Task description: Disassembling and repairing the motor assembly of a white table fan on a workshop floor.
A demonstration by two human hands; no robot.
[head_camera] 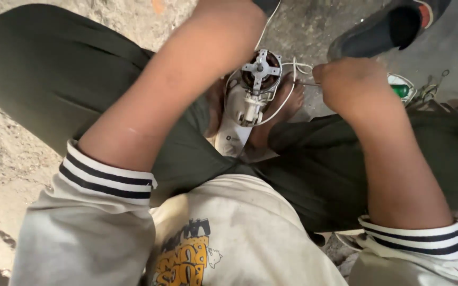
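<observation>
A small electric motor point(261, 71) with copper windings and a cross-shaped metal bracket sits in a white plastic housing point(234, 124), propped between my bare feet. White wires point(284, 100) loop from its right side. My right hand point(345, 85) is closed on a thin metal tool point(306, 83) whose tip points at the wires just right of the motor. My left forearm point(176, 85) reaches over the motor towards the top edge; the left hand itself is cut off by the frame.
I sit cross-legged in dark green trousers point(43, 69) on a rough concrete floor point(1, 159). A black sandal point(388, 29) lies at the top right. A green and white object point(401, 90) and tangled wires point(430, 87) lie behind my right hand.
</observation>
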